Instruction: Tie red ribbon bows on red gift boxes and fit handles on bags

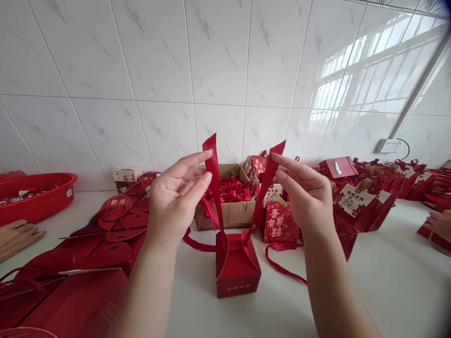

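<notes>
A small red gift box [237,270] stands upright on the white table in front of me. A red ribbon [215,188] runs through the holes at its top, and its two ends rise apart in a V. My left hand [179,192] pinches one ribbon end between thumb and fingers. The other end is pinched the same way by my right hand [305,190], level with the left. Both hands are above the box and do not touch it. Loose lengths of ribbon lie on the table to either side of the box.
Behind the box sits a cardboard carton [229,216] of red ribbons. Flattened-looking red boxes [95,291] crowd the left, near a red basin [45,199]. Finished-looking gift boxes [355,202] line the right. Other people's hands show at the left [19,237] and right edges.
</notes>
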`<move>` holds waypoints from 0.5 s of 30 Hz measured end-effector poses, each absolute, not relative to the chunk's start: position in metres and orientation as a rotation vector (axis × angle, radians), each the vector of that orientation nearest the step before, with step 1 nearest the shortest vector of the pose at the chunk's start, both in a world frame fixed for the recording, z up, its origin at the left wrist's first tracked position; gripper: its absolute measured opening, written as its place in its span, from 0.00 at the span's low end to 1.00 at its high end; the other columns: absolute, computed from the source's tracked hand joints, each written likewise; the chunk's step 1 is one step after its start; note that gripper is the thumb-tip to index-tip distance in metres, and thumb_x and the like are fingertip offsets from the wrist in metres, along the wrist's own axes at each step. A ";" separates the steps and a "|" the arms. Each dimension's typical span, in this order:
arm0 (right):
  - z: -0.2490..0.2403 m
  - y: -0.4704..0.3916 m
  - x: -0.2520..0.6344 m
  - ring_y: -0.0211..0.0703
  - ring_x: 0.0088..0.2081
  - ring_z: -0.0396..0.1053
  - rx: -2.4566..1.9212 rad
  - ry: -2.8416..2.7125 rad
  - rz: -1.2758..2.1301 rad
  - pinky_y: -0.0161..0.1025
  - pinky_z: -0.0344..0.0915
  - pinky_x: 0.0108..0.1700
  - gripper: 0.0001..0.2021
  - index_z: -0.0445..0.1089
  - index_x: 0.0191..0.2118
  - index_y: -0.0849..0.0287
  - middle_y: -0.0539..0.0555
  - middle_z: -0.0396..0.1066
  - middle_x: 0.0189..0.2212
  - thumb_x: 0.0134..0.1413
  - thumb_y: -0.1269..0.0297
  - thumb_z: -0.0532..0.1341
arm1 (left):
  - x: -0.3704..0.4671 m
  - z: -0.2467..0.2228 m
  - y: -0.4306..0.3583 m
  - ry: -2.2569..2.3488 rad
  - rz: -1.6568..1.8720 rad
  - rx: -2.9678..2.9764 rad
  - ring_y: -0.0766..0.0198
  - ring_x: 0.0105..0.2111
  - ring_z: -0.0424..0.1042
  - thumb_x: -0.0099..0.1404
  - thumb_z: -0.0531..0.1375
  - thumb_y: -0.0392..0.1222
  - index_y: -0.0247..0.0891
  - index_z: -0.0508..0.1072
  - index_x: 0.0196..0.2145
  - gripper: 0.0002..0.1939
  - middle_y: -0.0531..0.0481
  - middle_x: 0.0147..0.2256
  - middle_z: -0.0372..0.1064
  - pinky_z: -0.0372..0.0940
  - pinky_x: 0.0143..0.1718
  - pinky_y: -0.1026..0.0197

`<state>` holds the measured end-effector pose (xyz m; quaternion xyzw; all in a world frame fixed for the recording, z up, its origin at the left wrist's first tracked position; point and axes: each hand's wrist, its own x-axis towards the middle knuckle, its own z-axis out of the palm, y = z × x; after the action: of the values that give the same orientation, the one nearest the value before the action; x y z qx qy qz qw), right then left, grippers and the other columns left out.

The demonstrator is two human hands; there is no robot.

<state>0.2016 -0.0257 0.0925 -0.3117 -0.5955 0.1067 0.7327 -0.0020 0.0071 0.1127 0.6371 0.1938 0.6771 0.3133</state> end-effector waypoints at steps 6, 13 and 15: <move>0.093 -0.026 0.202 0.40 0.34 0.71 -0.669 -1.315 0.222 0.40 0.71 0.33 0.14 0.75 0.46 0.45 0.50 0.74 0.33 0.54 0.68 0.63 | -0.004 0.113 0.009 0.492 1.803 1.680 0.68 0.33 0.69 0.57 0.64 0.32 0.43 0.78 0.44 0.17 0.51 0.31 0.73 0.67 0.38 0.66; 0.092 -0.022 0.201 0.43 0.37 0.73 -0.657 -1.315 0.250 0.44 0.73 0.39 0.15 0.76 0.45 0.46 0.50 0.75 0.34 0.53 0.70 0.63 | 0.000 0.111 0.009 0.548 1.776 1.688 0.66 0.32 0.71 0.57 0.64 0.35 0.42 0.78 0.44 0.15 0.52 0.29 0.73 0.68 0.38 0.64; 0.091 -0.020 0.200 0.41 0.36 0.72 -0.663 -1.305 0.268 0.44 0.72 0.39 0.15 0.76 0.45 0.46 0.49 0.75 0.32 0.53 0.70 0.63 | 0.002 0.110 0.009 0.559 1.771 1.683 0.67 0.31 0.71 0.57 0.64 0.35 0.42 0.78 0.43 0.15 0.52 0.29 0.73 0.69 0.38 0.64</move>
<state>0.2003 -0.0203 0.0912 -0.3016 -0.5940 0.1218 0.7358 0.0017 0.0095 0.1103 0.6378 0.2119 0.6714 0.3123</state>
